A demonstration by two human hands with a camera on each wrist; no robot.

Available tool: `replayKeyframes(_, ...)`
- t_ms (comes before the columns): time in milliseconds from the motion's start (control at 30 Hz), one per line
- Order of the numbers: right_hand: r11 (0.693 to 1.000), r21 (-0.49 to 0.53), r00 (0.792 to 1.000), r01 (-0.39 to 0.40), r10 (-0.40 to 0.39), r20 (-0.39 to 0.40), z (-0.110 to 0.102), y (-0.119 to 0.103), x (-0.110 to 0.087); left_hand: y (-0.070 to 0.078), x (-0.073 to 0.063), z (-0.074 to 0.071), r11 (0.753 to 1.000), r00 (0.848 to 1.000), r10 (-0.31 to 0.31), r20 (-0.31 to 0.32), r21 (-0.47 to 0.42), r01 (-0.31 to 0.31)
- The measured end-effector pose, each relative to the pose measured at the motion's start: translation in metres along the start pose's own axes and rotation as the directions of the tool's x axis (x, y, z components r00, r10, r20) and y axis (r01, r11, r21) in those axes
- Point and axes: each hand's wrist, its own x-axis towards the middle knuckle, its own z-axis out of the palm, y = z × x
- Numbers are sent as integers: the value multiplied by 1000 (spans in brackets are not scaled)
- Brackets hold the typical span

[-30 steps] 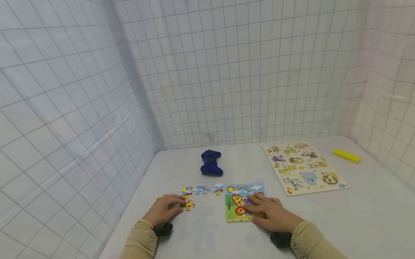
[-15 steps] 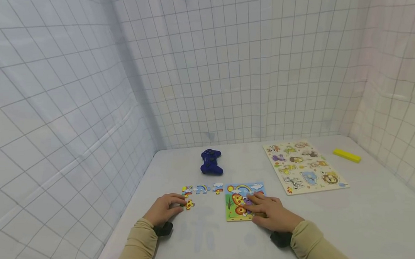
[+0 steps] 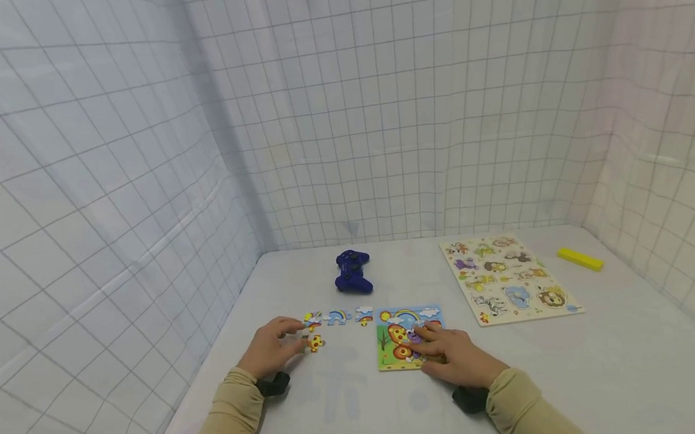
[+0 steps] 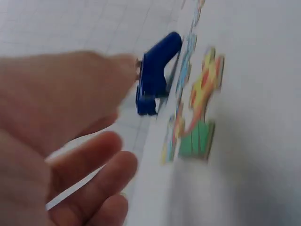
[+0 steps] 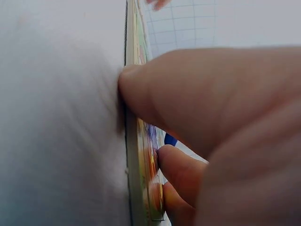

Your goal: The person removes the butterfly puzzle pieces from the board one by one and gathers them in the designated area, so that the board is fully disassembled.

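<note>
Right hand (image 3: 454, 357) presses flat on the puzzle board (image 3: 389, 358), thumb at its near edge. Left hand (image 3: 272, 349), fingers relaxed and empty, lies beside a loose puzzle piece (image 3: 315, 342) near the desk's (image 3: 609, 371) left edge.

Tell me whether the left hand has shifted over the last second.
Yes. The left hand has opened slightly, its index finger now stretched up toward the row of loose rainbow puzzle pieces, away from the small mushroom piece it pinched.

The white table (image 3: 550, 381) carries a blue controller (image 3: 353, 271) at twelve o'clock, puzzle boards (image 3: 508, 279), loose pieces (image 3: 337, 317) and a yellow block (image 3: 580, 259).
</note>
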Motion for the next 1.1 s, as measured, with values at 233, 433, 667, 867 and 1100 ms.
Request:
replayKeyframes(233, 999, 18, 999, 28, -28, -33, -2, 3, 2, 72, 14, 39, 906, 989, -148, 33, -397, 148)
replayKeyframes(433, 999, 34, 998, 28, -27, -49, -4, 7, 2, 132, 37, 75, 802, 932, -187, 312, -499, 328)
replayKeyframes(667, 998, 7, 994, 65, -64, -90, -3, 11, 0, 152, 60, 121, 908, 952, -180, 247, -331, 257)
replayKeyframes(867, 995, -4, 988, 103, -103, -116, 1, 8, 0, 138, 54, 140, 949, 978, -144, 153, -258, 180)
replayKeyframes(1100, 999, -6, 990, -45, 44, -134, -4, 5, -6, 135, 51, 140, 952, 984, -125, 131, -263, 156)
